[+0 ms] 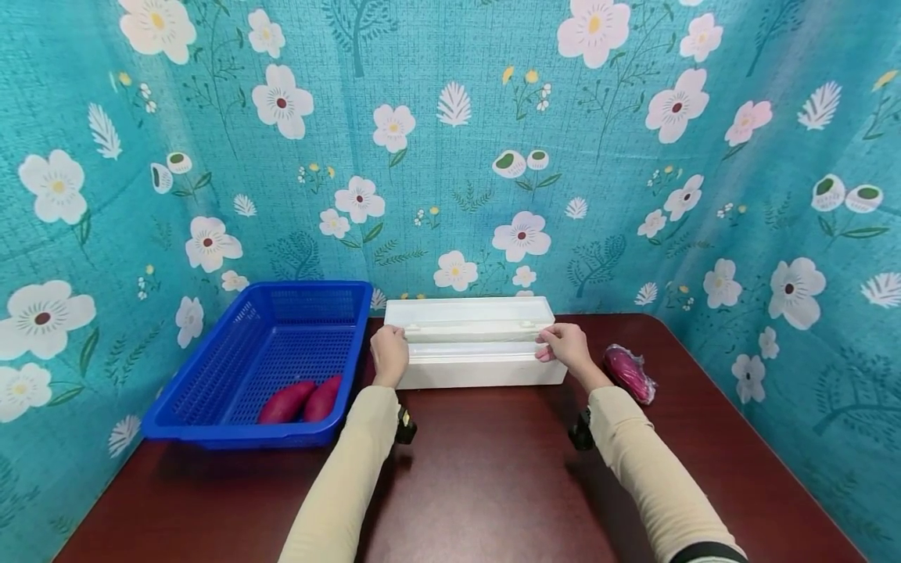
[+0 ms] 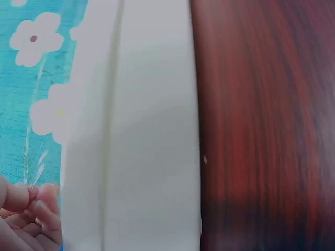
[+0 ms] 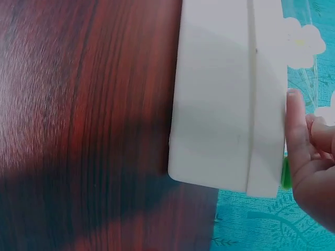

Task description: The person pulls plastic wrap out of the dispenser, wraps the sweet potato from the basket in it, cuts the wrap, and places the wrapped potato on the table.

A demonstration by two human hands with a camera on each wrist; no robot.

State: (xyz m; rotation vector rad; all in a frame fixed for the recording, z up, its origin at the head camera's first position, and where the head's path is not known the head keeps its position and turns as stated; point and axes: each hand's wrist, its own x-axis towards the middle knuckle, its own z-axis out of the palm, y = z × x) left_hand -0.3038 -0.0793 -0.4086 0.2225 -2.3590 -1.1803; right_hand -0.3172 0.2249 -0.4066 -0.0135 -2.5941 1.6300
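A long white cling film dispenser box (image 1: 486, 372) stands at the back of the table, its lid (image 1: 468, 310) raised. At the box's left end, my left hand (image 1: 390, 356) pinches clear cling film (image 2: 34, 175) between thumb and fingers. My right hand (image 1: 566, 348) pinches the film (image 3: 313, 91) at the right end, with one finger extended along the box's edge. In both wrist views the film stretches up from the fingertips, thin and hard to see. The box's side hides most of its inside.
To the left sits a blue plastic basket (image 1: 232, 432) with two reddish-purple sweet potatoes (image 1: 285, 403) inside. A film-wrapped sweet potato (image 1: 629, 374) lies right of my right hand. Behind the dark red wooden table (image 1: 493, 477) hangs a teal flowered curtain (image 1: 450, 219).
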